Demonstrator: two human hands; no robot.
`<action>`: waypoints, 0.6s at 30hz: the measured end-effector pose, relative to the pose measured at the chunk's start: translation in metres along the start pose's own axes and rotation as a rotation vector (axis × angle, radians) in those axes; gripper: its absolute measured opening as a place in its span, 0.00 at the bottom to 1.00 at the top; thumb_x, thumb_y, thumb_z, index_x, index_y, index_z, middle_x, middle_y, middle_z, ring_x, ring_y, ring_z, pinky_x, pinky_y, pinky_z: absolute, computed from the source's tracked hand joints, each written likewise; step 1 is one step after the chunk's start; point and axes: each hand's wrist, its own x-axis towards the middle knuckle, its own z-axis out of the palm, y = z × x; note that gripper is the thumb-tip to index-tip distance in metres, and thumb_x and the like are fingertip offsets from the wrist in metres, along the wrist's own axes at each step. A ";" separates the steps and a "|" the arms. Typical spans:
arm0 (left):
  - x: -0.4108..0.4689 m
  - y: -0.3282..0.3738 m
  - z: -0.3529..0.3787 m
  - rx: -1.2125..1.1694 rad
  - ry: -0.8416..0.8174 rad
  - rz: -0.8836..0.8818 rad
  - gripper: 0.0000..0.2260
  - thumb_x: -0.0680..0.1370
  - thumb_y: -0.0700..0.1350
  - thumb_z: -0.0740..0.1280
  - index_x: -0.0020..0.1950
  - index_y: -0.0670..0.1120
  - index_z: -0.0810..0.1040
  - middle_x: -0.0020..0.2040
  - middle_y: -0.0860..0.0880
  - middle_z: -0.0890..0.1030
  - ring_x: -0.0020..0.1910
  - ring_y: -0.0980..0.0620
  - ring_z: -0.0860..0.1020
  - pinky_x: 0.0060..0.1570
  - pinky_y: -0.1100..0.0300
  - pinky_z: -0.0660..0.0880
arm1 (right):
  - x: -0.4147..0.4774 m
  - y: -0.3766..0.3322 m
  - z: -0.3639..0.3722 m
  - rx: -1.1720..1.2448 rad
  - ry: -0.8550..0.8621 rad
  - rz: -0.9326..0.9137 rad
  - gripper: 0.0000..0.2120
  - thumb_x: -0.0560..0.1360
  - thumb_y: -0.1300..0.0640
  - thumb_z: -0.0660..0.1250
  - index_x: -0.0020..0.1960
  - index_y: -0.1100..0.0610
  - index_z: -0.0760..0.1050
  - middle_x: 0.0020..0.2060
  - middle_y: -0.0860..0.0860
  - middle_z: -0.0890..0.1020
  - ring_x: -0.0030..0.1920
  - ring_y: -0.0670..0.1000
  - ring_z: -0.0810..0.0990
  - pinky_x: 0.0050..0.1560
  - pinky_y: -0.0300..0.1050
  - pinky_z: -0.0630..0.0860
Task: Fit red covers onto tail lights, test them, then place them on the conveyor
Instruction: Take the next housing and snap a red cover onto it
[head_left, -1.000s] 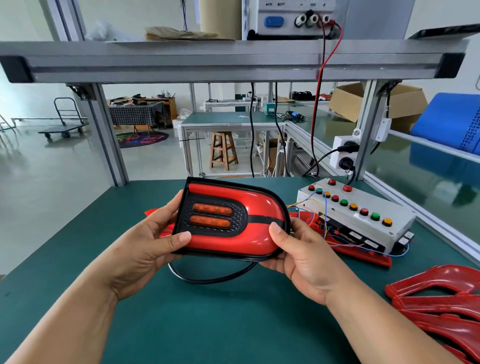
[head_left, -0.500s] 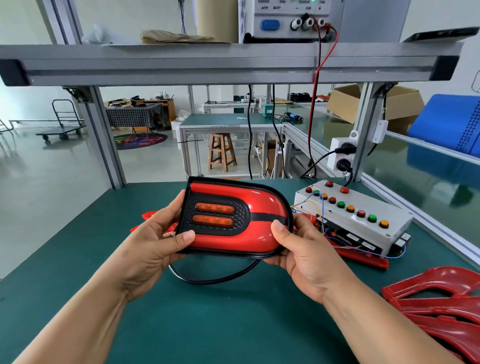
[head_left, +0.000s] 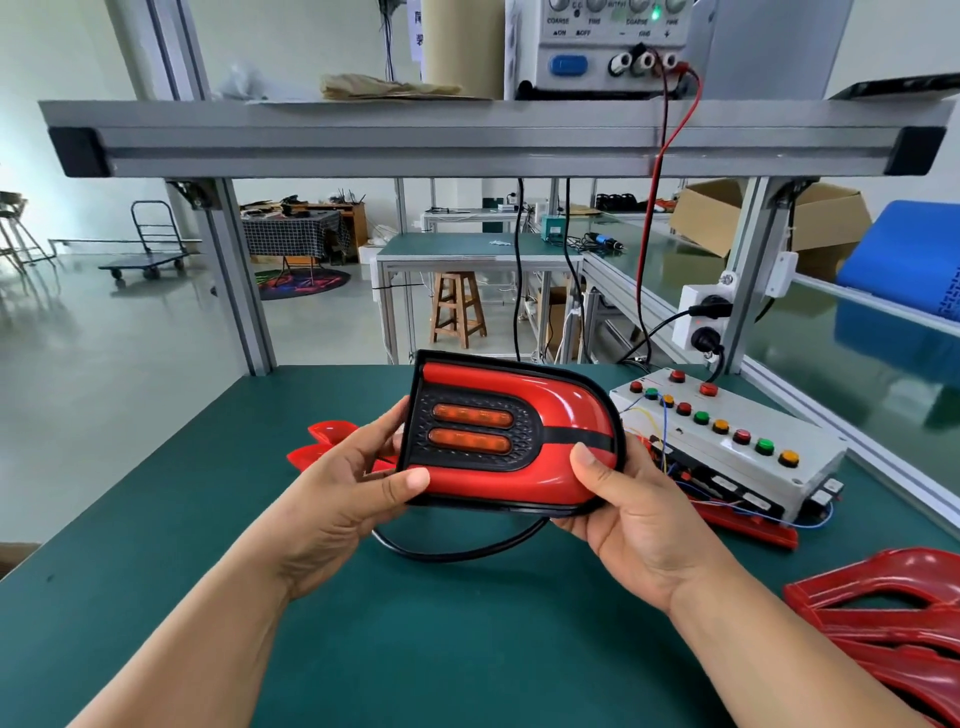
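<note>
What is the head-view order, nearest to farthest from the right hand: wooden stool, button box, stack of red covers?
1. Button box, just beside the right hand.
2. Stack of red covers, on the table, right edge.
3. Wooden stool, well beyond the table.

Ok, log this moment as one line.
left hand: grips tail light | right hand: grips tail light | cover: on | cable: loops beneath | test box: untouched
</note>
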 end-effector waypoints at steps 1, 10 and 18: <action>-0.001 0.001 -0.003 -0.024 0.016 -0.023 0.30 0.69 0.42 0.72 0.72 0.49 0.72 0.65 0.47 0.80 0.62 0.50 0.79 0.58 0.60 0.77 | 0.000 0.000 0.000 0.004 0.005 -0.014 0.26 0.66 0.58 0.71 0.63 0.54 0.70 0.55 0.57 0.83 0.50 0.57 0.84 0.52 0.55 0.79; 0.004 -0.007 0.010 0.096 0.135 0.033 0.15 0.71 0.47 0.67 0.55 0.45 0.83 0.50 0.45 0.84 0.44 0.52 0.82 0.41 0.64 0.79 | -0.004 -0.006 0.007 0.006 0.031 -0.072 0.20 0.65 0.58 0.71 0.56 0.52 0.71 0.49 0.54 0.85 0.45 0.54 0.85 0.40 0.48 0.82; 0.004 -0.002 0.006 0.000 0.091 -0.029 0.17 0.72 0.50 0.66 0.57 0.45 0.83 0.57 0.39 0.82 0.49 0.47 0.83 0.43 0.61 0.81 | -0.007 -0.011 0.011 0.029 0.024 -0.083 0.24 0.66 0.58 0.71 0.60 0.55 0.71 0.51 0.56 0.84 0.46 0.56 0.85 0.40 0.49 0.82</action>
